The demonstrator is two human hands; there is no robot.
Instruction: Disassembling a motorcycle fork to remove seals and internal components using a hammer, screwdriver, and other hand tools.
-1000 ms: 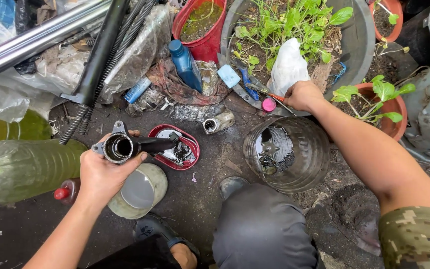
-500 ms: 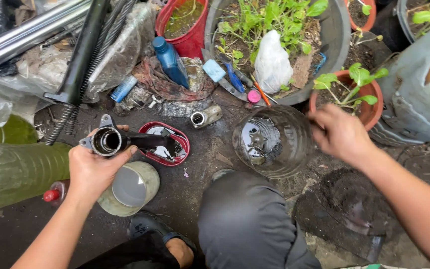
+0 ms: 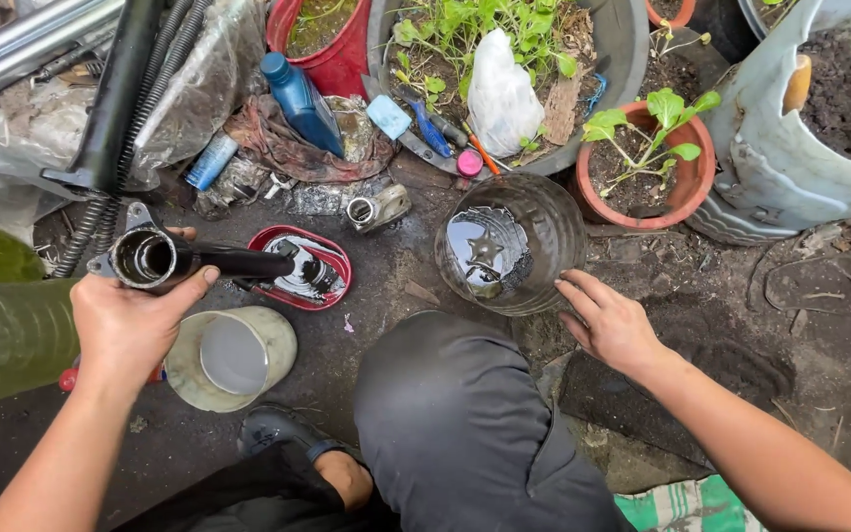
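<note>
My left hand (image 3: 128,323) grips a black metal tube (image 3: 211,261) with an open round mouth facing the camera; its far end rests in a small red tray (image 3: 332,264) holding oily parts. Below the tube stands a pale round cup (image 3: 230,357). My right hand (image 3: 613,321) hovers empty, fingers spread, just right of a clear plastic container (image 3: 509,254) with dark liquid at its bottom. My knee in grey trousers (image 3: 455,414) sits between the two arms.
A blue bottle (image 3: 299,100) lies on a rag at the back. A grey tub of plants (image 3: 622,44) holds a white bag (image 3: 500,94). A terracotta pot (image 3: 693,187) and a pale planter (image 3: 790,167) stand right. A green bottle (image 3: 2,340) lies left.
My right hand has come back from the grey tub of plants, passed the terracotta pot and lowered beside the clear container. The left hand keeps holding the tube.
</note>
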